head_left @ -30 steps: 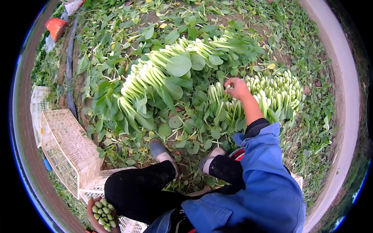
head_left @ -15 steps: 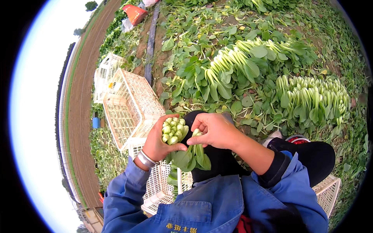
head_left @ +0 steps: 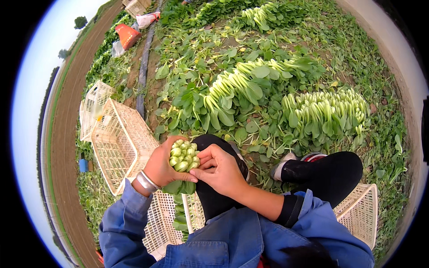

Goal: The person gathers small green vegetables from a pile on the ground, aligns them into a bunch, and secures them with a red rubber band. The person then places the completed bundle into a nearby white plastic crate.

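Observation:
My left hand [head_left: 157, 166], with a silver bracelet at its wrist, wraps around a bunch of bok choy [head_left: 184, 156]. The pale green stem ends face up and the leaves hang below my palm. Against the right side of this bunch, my right hand [head_left: 221, 172] is closed, thumb and curled fingers pressed to the outer stems. Its fingers partly hide what they pinch, which looks like bok choy at the bunch's edge. Below my hands, a white plastic crate [head_left: 156, 225] has bok choy leaves showing inside it.
Ahead lie cut bok choy in a long row [head_left: 234, 89] and a denser row [head_left: 328, 111] to the right. Pale crates [head_left: 134, 123] stand at left beside a dark hose [head_left: 144, 73]. Another crate [head_left: 364, 212] is beneath me at right. A red bag [head_left: 127, 35] lies farther off.
My right hand has brought the bok choy it held against the bunch in my left hand; the gap between the hands has closed. The whole view has shifted, so the field sits farther left.

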Motion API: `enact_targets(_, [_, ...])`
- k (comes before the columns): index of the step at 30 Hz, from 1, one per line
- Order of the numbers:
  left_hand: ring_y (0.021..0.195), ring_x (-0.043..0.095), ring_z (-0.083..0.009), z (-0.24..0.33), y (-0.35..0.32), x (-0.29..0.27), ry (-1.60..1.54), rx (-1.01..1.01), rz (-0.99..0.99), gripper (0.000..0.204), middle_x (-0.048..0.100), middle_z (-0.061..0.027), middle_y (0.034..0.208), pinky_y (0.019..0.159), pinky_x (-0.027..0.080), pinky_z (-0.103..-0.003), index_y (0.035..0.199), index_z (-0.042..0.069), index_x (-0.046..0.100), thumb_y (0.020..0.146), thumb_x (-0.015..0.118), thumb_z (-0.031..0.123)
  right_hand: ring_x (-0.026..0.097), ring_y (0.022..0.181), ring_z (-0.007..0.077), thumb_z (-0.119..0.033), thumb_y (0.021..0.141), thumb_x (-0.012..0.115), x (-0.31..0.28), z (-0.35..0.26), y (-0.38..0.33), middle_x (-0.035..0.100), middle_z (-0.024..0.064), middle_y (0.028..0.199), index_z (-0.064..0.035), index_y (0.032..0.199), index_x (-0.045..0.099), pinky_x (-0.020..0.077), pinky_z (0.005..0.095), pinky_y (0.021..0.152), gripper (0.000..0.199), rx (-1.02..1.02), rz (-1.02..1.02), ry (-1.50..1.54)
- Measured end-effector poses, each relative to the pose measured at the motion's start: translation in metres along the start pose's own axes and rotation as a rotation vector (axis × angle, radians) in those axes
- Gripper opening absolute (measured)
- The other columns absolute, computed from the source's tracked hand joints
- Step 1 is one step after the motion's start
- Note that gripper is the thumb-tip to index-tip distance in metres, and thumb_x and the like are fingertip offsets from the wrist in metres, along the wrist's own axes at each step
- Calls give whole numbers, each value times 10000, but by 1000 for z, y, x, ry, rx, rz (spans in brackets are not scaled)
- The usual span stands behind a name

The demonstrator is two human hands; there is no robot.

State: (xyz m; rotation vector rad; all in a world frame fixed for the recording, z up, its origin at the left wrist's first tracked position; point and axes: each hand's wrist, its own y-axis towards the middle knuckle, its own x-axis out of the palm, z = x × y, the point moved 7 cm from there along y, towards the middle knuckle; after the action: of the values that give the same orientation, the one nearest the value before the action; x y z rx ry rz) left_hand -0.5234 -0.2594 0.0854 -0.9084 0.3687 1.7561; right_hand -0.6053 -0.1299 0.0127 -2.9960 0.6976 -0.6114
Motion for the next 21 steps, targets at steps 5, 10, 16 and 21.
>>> enact_targets(5, [939, 699, -256, -4, -4, 18, -14, -60, 171, 896, 694, -114, 1060, 872, 571, -368, 1288, 59, 519, 543, 998, 190, 676, 787, 209, -60, 756, 849, -8, 9, 8, 567, 85, 920, -12, 983, 543, 571, 323, 717, 384, -208, 80, -37])
enact_targets(10, [1063, 650, -304, -14, -30, 37, 62, -281, 398, 877, 648, -140, 1176, 964, 518, -402, 1348, 51, 499, 592, 942, 84, 658, 681, 160, -217, 823, 861, -56, -3, 60, 617, 64, 850, -17, 937, 657, 525, 305, 621, 307, -325, -335, -317])
enact_targets(16, [1276, 533, -325, -27, -67, 43, 80, -481, 484, 903, 521, -155, 1371, 1131, 391, -434, 1458, 11, 403, 710, 884, 167, 691, 831, 242, -79, 894, 698, -400, 142, 143, 697, 123, 1007, -28, 1112, 689, 571, 375, 785, 224, 61, 733, -866])
enact_targets(21, [1144, 631, -249, -34, -51, 53, -422, -870, 556, 810, 620, -165, 1288, 985, 559, -376, 1420, -26, 436, 730, 859, -60, 588, 1133, 386, -277, 849, 796, -540, 164, 177, 640, 202, 1188, -46, 1192, 683, 469, 458, 1009, 430, 231, 815, -1574])
